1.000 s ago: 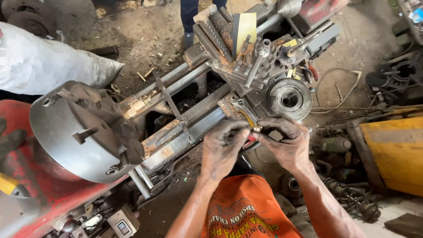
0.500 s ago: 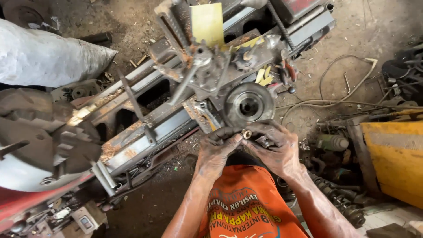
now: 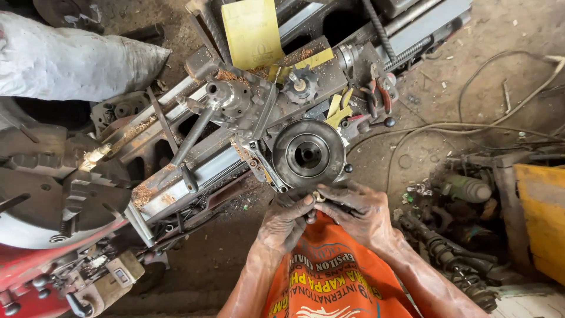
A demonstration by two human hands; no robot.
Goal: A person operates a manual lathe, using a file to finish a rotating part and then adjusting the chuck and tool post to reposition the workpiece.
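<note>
small brass-coloured metal ring | pinched between grease-blackened fingertips of both hands | held just below the round dark steel handwheel | mostly hidden, tilt unclear

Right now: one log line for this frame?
left hand: pinching small metal part | right hand: on same part | above: round grey steel handwheel | lathe bed: wood-coloured chips

We see a white sack lying at upper left beside the lathe, and a yellow rectangular card propped on the lathe at top centre. No screens show.
</note>
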